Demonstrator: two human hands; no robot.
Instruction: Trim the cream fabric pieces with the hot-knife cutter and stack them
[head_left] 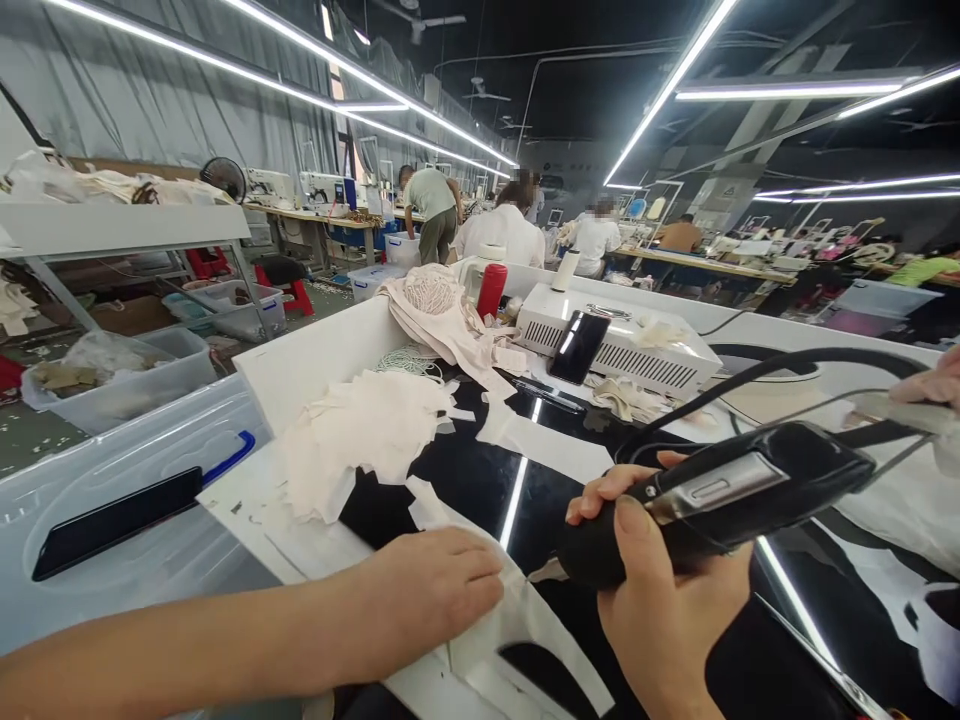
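Note:
My left hand [442,585] lies flat on a cream cut fabric piece [551,635] with a curved cutout, its fingers stretched out. My right hand [667,600] is wrapped around a black corded hand tool [720,500] with a metal plate on its side. The tool's rounded end points left, just above the glossy black work surface [465,470] near the fabric. Its exact kind I cannot make out. To the left, a loose pile of cream fabric pieces [360,430] sits on the white board.
Behind the work surface are a phone [579,346], a white vented box [637,340], a red bottle [491,290] and a bundle of cream fabric [435,310]. Another phone [116,522] rests on a plastic lid at left. A blurred hand [930,388] shows at the right edge.

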